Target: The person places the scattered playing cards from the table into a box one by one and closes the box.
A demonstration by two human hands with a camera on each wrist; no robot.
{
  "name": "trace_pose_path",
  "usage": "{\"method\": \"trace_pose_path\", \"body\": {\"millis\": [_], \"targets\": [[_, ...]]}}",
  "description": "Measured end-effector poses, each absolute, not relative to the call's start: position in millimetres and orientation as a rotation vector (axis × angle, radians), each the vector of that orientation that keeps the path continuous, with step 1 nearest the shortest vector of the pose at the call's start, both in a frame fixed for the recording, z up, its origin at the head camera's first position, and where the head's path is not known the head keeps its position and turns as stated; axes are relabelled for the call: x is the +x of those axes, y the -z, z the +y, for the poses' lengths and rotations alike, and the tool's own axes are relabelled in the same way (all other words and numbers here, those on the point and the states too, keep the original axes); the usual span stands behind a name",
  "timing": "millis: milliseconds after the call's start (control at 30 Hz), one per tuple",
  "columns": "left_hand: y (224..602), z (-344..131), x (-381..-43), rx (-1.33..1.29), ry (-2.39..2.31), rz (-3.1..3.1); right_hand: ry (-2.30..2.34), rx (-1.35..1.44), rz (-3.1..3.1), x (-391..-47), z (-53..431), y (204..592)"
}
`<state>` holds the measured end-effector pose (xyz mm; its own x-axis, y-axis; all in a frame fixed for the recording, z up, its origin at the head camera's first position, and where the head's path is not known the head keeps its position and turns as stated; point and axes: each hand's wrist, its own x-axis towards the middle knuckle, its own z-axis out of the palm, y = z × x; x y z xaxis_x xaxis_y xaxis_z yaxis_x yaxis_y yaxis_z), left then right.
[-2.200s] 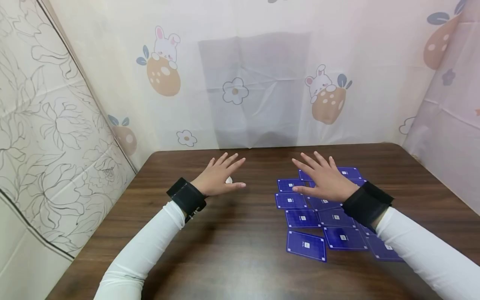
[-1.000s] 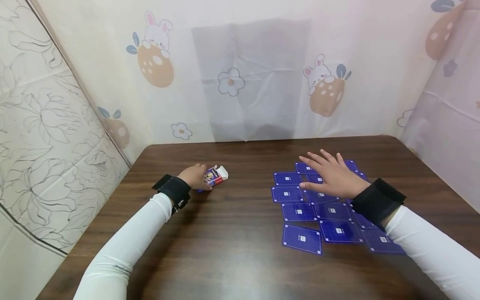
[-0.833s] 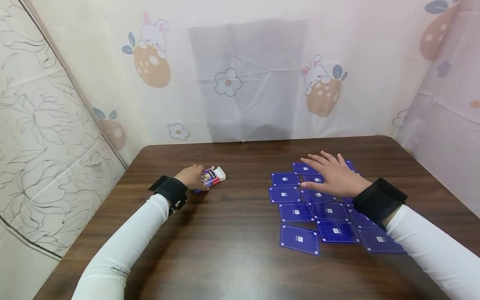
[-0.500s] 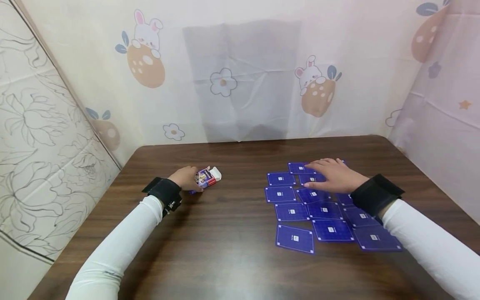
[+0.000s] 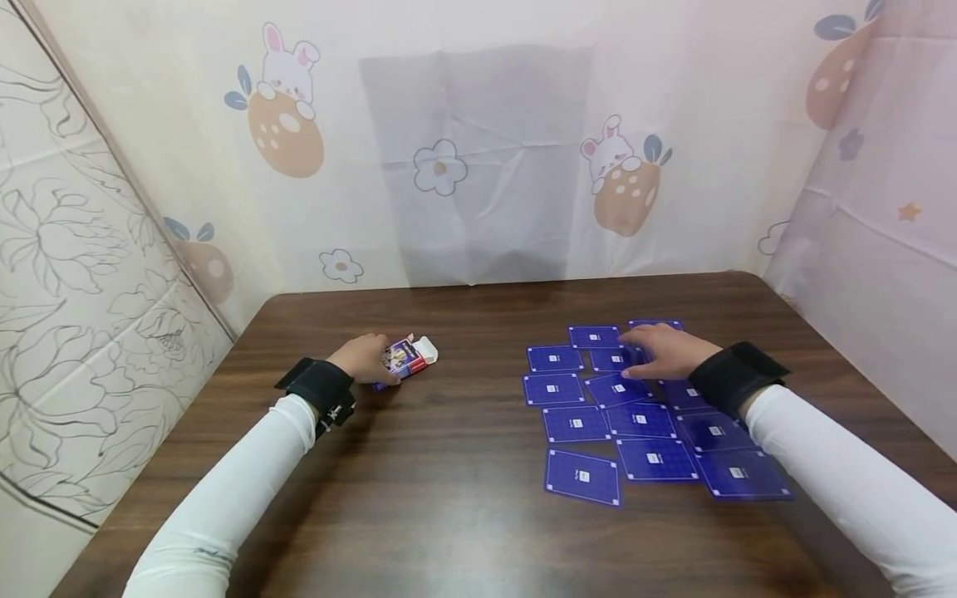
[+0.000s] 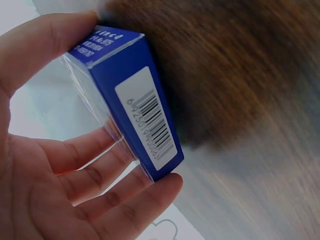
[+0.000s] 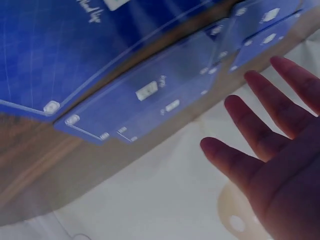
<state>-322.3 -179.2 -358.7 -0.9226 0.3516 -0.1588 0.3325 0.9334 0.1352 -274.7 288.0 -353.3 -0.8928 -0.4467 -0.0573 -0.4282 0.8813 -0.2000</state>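
At the left of the table, my left hand (image 5: 362, 358) grips a small card box (image 5: 404, 357) by its end, with its white flap standing open to the right. The left wrist view shows the thumb on one edge of the blue card box (image 6: 132, 100) and the fingertips at the opposite edge, a barcode between them. Over on the right, my right hand (image 5: 668, 351) is above the far part of a spread of blue cards (image 5: 640, 419), holding nothing. In the right wrist view its fingers (image 7: 250, 125) are spread, apart from the cards (image 7: 150, 90).
The cards lie face down in uneven rows on the dark wooden table (image 5: 449, 515), some overlapping. A patterned cloth (image 5: 478, 166) hangs behind the table's far edge. A flower-printed panel (image 5: 67, 274) stands on the left side.
My left hand went from hovering open to gripping the card box. The right hand has lowered toward the cards, its fingers less spread. The whole view has shifted slightly.
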Motion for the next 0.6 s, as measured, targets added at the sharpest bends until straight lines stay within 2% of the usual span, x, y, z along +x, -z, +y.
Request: {"method": "trace_pose_path", "body": {"millis": [600], "targets": [[354.4,-169.2,-318.0,0.556,-0.199,2.903,0.379,-0.716,2.936,-326.7,288.6,368.3]]}}
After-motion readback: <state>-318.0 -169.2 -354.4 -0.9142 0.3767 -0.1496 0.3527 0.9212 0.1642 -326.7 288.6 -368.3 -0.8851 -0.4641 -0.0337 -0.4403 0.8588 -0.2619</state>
